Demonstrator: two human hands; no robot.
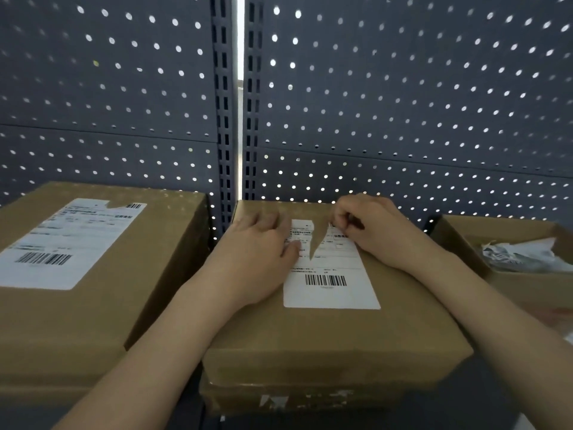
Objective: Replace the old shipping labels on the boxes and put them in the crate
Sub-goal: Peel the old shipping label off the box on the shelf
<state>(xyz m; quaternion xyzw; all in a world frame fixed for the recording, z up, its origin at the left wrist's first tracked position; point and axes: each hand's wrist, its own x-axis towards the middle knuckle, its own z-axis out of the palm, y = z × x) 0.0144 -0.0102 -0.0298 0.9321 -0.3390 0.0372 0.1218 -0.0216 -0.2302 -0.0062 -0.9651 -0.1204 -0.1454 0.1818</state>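
A brown cardboard box (335, 333) sits in front of me on top of another box. On its lid is a white shipping label (331, 290) with a barcode and a wedge-shaped tear down from its top edge. My left hand (257, 252) lies flat on the lid, thumb and fingers pressing the label's left part. My right hand (372, 228) pinches the label's torn upper right edge with curled fingers.
A second brown box (77, 321) with a partly torn white label (68, 243) stands at the left. An open cardboard box (511, 274) holding crumpled label scraps (521, 252) stands at the right. A grey pegboard wall (403, 103) rises behind.
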